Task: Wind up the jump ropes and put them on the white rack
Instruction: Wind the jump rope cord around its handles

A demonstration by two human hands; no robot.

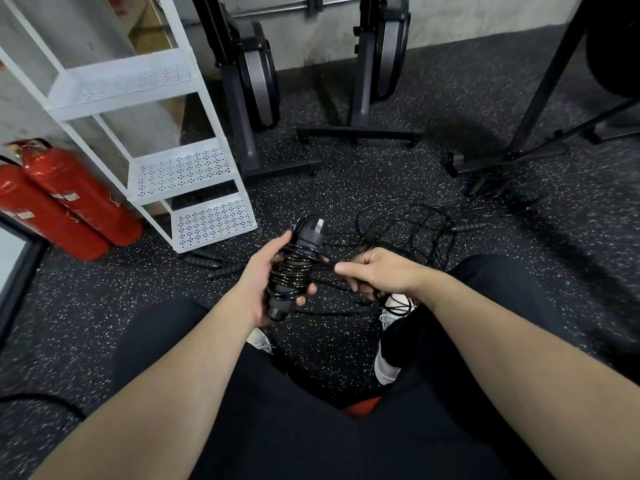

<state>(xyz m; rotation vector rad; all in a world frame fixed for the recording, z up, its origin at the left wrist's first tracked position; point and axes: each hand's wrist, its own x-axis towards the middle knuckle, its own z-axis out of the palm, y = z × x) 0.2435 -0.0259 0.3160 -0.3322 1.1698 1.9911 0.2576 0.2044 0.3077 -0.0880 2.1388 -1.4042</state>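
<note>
My left hand [268,277] grips the black handles of a jump rope [294,268], with its thin black cord wound in several turns around them. My right hand [375,270] pinches the free end of that cord just right of the bundle. More loose black jump ropes [408,223] lie tangled on the floor beyond my hands, one handle [465,226] at the right. Other black handles [214,263] lie at the foot of the white rack [180,168], which stands at the left with perforated shelves.
Two red fire extinguishers [65,199] lean left of the rack. Black exercise machine frames [360,129] stand behind the ropes, and another stand [512,157] at the right. My legs and white shoes [394,306] are below my hands on the speckled floor.
</note>
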